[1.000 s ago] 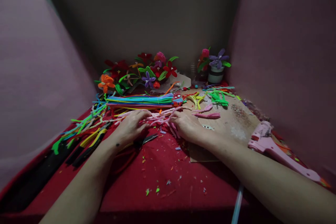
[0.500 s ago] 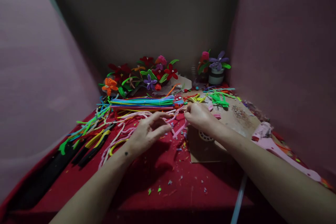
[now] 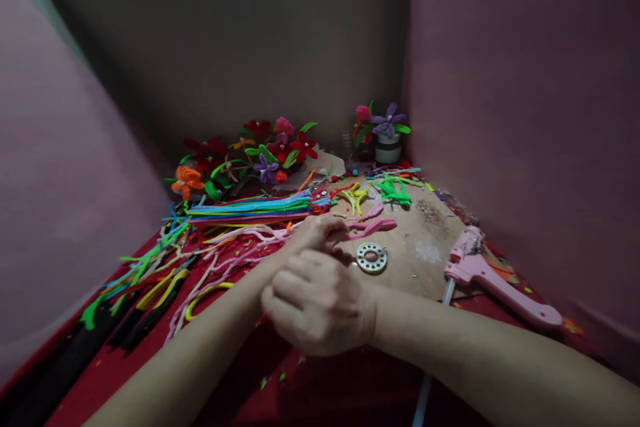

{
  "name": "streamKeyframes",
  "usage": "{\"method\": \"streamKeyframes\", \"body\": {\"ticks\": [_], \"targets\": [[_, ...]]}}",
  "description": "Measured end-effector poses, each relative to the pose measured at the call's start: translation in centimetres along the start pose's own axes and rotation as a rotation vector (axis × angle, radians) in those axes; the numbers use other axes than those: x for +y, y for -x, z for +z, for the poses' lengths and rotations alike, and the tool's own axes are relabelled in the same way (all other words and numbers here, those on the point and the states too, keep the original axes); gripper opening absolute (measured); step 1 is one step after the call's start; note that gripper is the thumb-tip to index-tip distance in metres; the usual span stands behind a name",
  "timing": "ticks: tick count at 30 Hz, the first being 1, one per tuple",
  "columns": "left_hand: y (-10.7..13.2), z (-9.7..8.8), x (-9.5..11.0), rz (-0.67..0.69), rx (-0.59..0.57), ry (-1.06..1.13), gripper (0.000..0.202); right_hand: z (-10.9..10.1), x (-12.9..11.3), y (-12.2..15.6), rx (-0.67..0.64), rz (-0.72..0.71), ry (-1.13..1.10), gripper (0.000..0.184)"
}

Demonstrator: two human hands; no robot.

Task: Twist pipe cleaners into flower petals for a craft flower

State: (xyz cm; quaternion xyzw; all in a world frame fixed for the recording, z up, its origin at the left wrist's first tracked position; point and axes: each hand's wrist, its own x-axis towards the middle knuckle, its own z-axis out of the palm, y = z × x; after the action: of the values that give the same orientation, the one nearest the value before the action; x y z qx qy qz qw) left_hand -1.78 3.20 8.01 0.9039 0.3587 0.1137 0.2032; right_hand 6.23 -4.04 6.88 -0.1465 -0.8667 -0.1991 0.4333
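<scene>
Head view: I see the right hand (image 3: 315,303) curled into a fist just before the bent left hand (image 3: 320,233); whether either grips anything, I can't tell. Pink fuzzy stems (image 3: 383,224) lie just right of them, a glue gun (image 3: 470,267) farther right.

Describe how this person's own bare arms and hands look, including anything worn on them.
The left forearm and right forearm are bare, with no sleeve showing. The right hand is ungloved, and no ring, watch or bracelet shows on it or its wrist. The left hand is ungloved too, but partly hidden, so jewellery there can't be ruled out.
</scene>
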Motion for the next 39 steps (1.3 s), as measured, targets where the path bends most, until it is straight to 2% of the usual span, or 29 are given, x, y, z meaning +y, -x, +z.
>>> {"method": "streamKeyframes", "body": {"ticks": [2, 7, 14, 18, 23, 27, 29, 32, 34, 37, 39], "targets": [[-1.2, 0.7, 0.5, 0.048, 0.016, -0.072, 0.021, 0.7, -0.5, 0.4, 0.055, -0.078, -0.042, 0.024], [-2.9, 2.4, 0.4, 0.073, 0.069, -0.289, 0.027, 1.8, 0.0, 1.1, 0.08, 0.031, 0.006, 0.025], [-3.8, 3.4, -0.5, 0.09, 0.149, -0.336, 0.025, 2.5, 0.3, 1.4, 0.143, 0.057, -0.012, 0.02], [-3.6, 3.3, -0.6, 0.158, 0.216, -0.359, 0.026, 2.7, 0.4, 1.6, 0.068, 0.089, -0.022, 0.02], [-3.0, 2.7, -1.6, 0.207, 0.381, -0.344, 0.016, 2.5, 0.3, 1.5, 0.009, 0.078, -0.058, 0.021], [-0.9, 1.5, -3.1, 0.223, 0.408, -0.311, 0.016, 2.2, 0.2, 1.4, 0.002, 0.097, -0.079, 0.021], [0.9, 0.4, -3.9, 0.173, 0.427, -0.298, 0.016, 2.0, 0.1, 1.5, -0.024, 0.116, -0.084, 0.022], [3.7, -1.8, -5.8, 0.01, 0.481, -0.282, 0.016, 1.7, -0.2, 1.7, -0.091, 0.156, -0.106, 0.02], [5.3, -3.3, -7.5, -0.104, 0.56, -0.285, 0.015, 1.6, -0.3, 1.8, -0.158, 0.159, -0.121, 0.018], [6.6, -5.0, -10.5, -0.248, 0.665, -0.347, 0.013, 1.6, -0.3, 1.9, -0.203, 0.154, -0.135, 0.018], [6.7, -5.5, -12.4, -0.313, 0.677, -0.427, 0.017, 1.5, 0.0, 1.8, -0.219, 0.175, -0.143, 0.019]]}}
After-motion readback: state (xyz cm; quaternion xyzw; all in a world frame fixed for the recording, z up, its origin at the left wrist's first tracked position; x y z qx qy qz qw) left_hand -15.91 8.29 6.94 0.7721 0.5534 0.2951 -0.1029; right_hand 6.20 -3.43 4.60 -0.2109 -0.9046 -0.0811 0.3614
